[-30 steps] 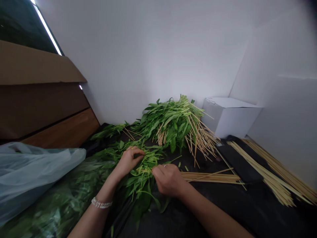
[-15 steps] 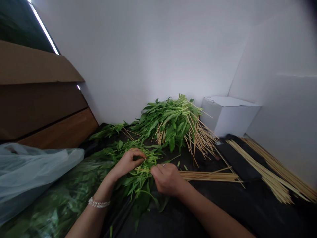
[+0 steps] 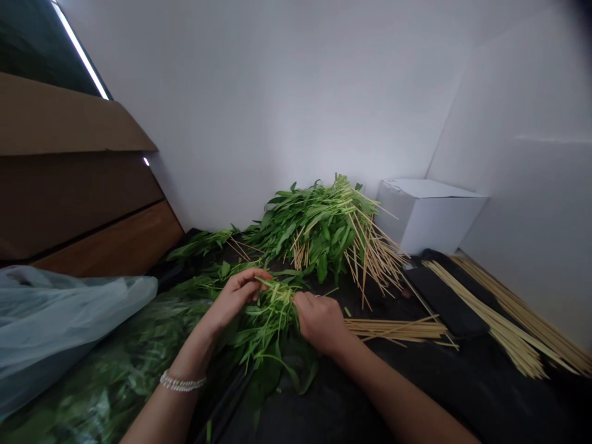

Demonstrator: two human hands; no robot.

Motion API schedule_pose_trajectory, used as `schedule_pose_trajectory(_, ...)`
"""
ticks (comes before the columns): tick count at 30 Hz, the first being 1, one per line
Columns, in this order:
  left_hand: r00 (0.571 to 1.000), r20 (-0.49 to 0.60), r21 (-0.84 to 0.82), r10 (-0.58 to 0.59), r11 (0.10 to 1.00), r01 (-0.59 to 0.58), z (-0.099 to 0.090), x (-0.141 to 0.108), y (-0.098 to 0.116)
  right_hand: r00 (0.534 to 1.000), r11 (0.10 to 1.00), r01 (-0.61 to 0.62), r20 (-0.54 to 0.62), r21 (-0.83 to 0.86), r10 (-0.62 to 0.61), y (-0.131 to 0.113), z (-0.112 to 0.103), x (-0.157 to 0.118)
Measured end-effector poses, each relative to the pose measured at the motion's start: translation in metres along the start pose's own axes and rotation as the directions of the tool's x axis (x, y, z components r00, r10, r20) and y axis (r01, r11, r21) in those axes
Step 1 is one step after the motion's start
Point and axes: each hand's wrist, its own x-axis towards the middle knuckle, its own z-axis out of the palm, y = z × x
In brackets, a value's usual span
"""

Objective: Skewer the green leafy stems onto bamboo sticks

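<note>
Loose water spinach (image 3: 266,333), long green leaves on pale stems, lies in front of me on a black surface. My left hand (image 3: 238,296), wearing a beaded bracelet (image 3: 181,383), pinches a green stem at the pile's upper left side. From the right my right hand (image 3: 321,320) reaches the same stems, its fingers curled closed; what they hold is hidden behind the knuckles. Thin bamboo sticks (image 3: 402,330) lie just beyond my right wrist. Behind my hands rests a large heap of water spinach bundles (image 3: 314,225) with sticks (image 3: 374,253) poking out.
More bamboo sticks (image 3: 499,333) lie at the right beside a flat black object (image 3: 456,299). A white box (image 3: 430,213) stands against the wall. Clear plastic (image 3: 69,320) covers greens at the left, near a cardboard box (image 3: 69,191).
Both hands have shifted slightly, the left up and leftward, the right up and to the right. A stem now shows at my left fingertips. The sticks by my right wrist have spread a little.
</note>
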Motion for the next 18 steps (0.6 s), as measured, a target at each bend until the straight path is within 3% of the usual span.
schedule_pose_trajectory(3, 0.999, 0.035, -0.059, -0.007, 0.998, 0.009, -0.001, -0.001, -0.001, 0.999, 0.999, -0.037, 0.012, -0.018, 0.037, 0.001, 0.001, 0.0)
schedule_pose_trajectory(7, 0.996, 0.095, 0.014, 0.001, 1.0, -0.003, 0.001, -0.004, 0.004, 0.999, 0.999, -0.051, 0.015, -0.015, 0.051, 0.001, 0.0, 0.0)
schedule_pose_trajectory(18, 1.0, 0.027, 0.008, 0.0, 1.0, 0.0, 0.007, 0.007, -0.007, 0.997, 0.997, -0.074, 0.002, 0.015, 0.074, 0.002, 0.001, 0.0)
